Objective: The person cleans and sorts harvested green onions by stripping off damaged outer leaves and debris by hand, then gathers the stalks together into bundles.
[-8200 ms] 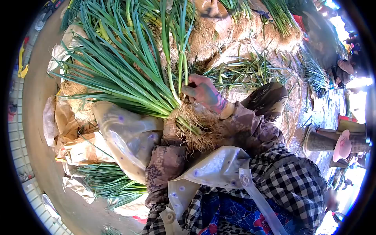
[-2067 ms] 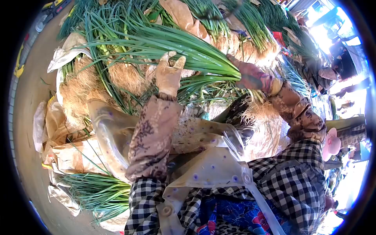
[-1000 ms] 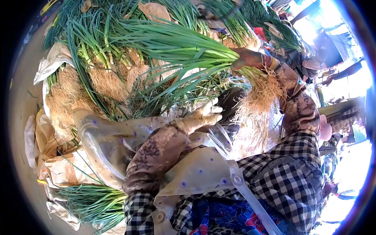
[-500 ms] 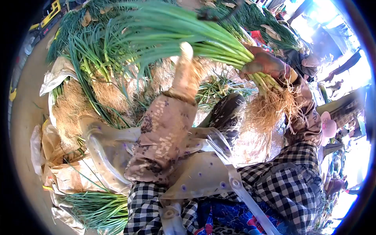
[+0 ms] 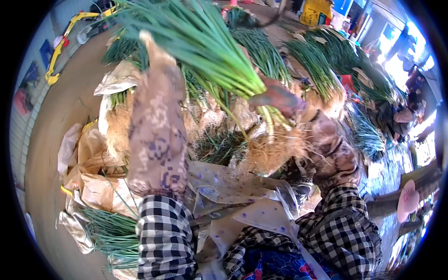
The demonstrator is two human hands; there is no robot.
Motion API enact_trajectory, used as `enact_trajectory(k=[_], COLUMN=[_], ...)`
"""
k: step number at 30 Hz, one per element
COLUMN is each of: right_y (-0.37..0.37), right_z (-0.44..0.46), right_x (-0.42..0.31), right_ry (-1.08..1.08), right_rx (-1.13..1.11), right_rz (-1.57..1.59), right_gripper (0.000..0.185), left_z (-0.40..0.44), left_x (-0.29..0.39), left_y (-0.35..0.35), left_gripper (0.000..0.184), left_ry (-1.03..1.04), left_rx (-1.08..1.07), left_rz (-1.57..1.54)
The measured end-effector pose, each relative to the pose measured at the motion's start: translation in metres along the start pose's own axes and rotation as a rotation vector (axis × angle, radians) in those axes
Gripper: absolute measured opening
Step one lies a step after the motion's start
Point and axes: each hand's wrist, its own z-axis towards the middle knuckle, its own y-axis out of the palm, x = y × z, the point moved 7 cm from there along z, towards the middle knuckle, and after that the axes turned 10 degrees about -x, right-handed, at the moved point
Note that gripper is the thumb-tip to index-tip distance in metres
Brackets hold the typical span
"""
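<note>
A large bunch of green onions is gripped by my right hand just above the pale roots. Its long green leaves spread toward the upper left. My left hand, in a light glove, reaches up beside and partly behind the leaves; its fingers are smeared by motion. Beneath the bunch, a clear spotted plastic apron covers my lap. Loose leaves lie just in front of it.
More onion bundles stand at the front and right. Another bundle lies at lower left beside brown sacking. A pink hat and people are at the right. A yellow object stands at upper left.
The bunch, earlier low over my lap, is now raised in my right hand. Over the last half second, my left arm has moved left and upward, and the view has shifted.
</note>
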Motion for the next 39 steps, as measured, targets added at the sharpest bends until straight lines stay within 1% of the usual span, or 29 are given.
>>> enact_trajectory(k=[1,2,3,5,6,7,9,10,11,12,13,16,17,20,22,23,24,25,27,28,29,30,31,32,34,35,37,38,39], right_y=[0.009,-0.005,-0.002,0.005,0.008,0.011,0.037,0.042,0.041,0.031,0.029,0.036,0.039,0.040,0.036,0.044,0.052,0.060,0.056,0.055,0.064,0.059,0.047,0.050,0.056,0.058,0.060,0.061,0.065], right_z=[0.013,0.045,0.055,0.073,0.079,0.081,0.070,0.063,0.062,0.059,0.062,0.057,0.051,0.062,0.071,0.075,0.070,0.065,0.055,0.053,0.038,0.041,0.041,0.041,0.038,0.033,0.026,0.029,0.031], right_x=[0.002,0.054,0.065,0.097,0.123,0.146,0.136,0.127,0.125,0.119,0.123,0.109,0.106,0.134,0.163,0.161,0.153,0.145,0.153,0.176,0.133,0.143,0.170,0.155,0.124,0.106,0.075,0.058,0.035], right_ry=[-0.043,0.037,0.132,0.311,0.400,0.425,0.308,0.278,0.233,0.259,0.228,0.174,0.231,0.142,-0.016,-0.059,-0.059,-0.056,0.025,0.067,0.120,-0.018,-0.152,-0.215,-0.354,-0.300,-0.205,-0.153,-0.207], right_rx=[-0.026,-0.088,-0.109,-0.130,-0.126,-0.140,-0.193,-0.220,-0.287,-0.169,-0.213,-0.235,-0.175,-0.327,-0.428,-0.389,-0.314,-0.239,-0.104,-0.075,0.082,0.060,0.039,0.000,-0.056,-0.060,-0.034,-0.010,-0.073], right_rz=[-0.040,-0.217,-0.364,-0.579,-0.645,-0.597,-0.089,0.028,0.008,-0.239,-0.181,-0.144,-0.088,0.017,0.336,0.414,0.387,0.359,0.441,0.665,0.271,0.145,0.020,-0.098,-0.328,-0.392,-0.313,-0.169,-0.108], right_gripper=[0.085,0.085,0.086,0.078,0.069,0.070,0.072,0.073,0.079,0.061,0.063,0.063,0.063,0.058,0.057,0.057,0.058,0.058,0.054,0.049,0.041,0.040,0.039,0.040,0.041,0.042,0.045,0.048,0.053], left_z=[-0.006,-0.014,-0.023,-0.045,-0.060,-0.075,-0.116,-0.141,-0.158,-0.163,-0.158,-0.131,-0.120,-0.119,-0.120,-0.120,-0.120,-0.133,-0.139,-0.141,-0.143,-0.146,-0.147,-0.148,-0.145,-0.142,-0.140,-0.139,-0.139], left_x=[-0.001,-0.006,-0.014,-0.041,-0.063,-0.083,-0.133,-0.160,-0.180,-0.199,-0.213,-0.210,-0.212,-0.214,-0.213,-0.211,-0.212,-0.213,-0.210,-0.210,-0.206,-0.201,-0.205,-0.205,-0.192,-0.185,-0.166,-0.136,-0.110], left_y=[-0.015,-0.029,-0.045,-0.081,-0.102,-0.125,-0.170,-0.188,-0.181,-0.169,-0.163,-0.107,-0.098,-0.080,-0.062,-0.052,-0.047,-0.043,-0.053,-0.061,-0.056,-0.050,-0.053,-0.055,-0.057,-0.051,-0.039,-0.019,-0.006], left_gripper=[0.078,0.078,0.079,0.080,0.080,0.081,0.086,0.091,0.095,0.098,0.102,0.094,0.093,0.088,0.086,0.085,0.083,0.068,0.064,0.061,0.055,0.049,0.050,0.052,0.036,0.032,0.025,0.027,0.031], left_ry=[0.009,0.013,0.001,-0.063,-0.137,-0.214,-0.421,-0.538,-0.653,-0.756,-0.774,-0.746,-0.734,-0.733,-0.729,-0.724,-0.718,-0.779,-0.742,-0.727,-0.654,-0.582,-0.615,-0.644,-0.747,-0.754,-0.752,-0.596,-0.509], left_rx=[0.054,0.109,0.169,0.293,0.347,0.400,0.380,0.343,0.312,0.269,0.142,-0.044,-0.057,-0.114,-0.167,-0.197,-0.227,-0.179,-0.178,-0.170,-0.165,-0.163,-0.152,-0.145,-0.146,-0.184,-0.230,-0.192,-0.185], left_rz=[0.045,0.083,0.126,0.211,0.262,0.300,0.362,0.381,0.255,0.126,0.072,-0.002,-0.047,-0.038,0.021,0.053,0.084,-0.191,-0.026,0.062,0.013,-0.037,-0.102,-0.165,0.019,0.007,0.004,0.043,-0.024])
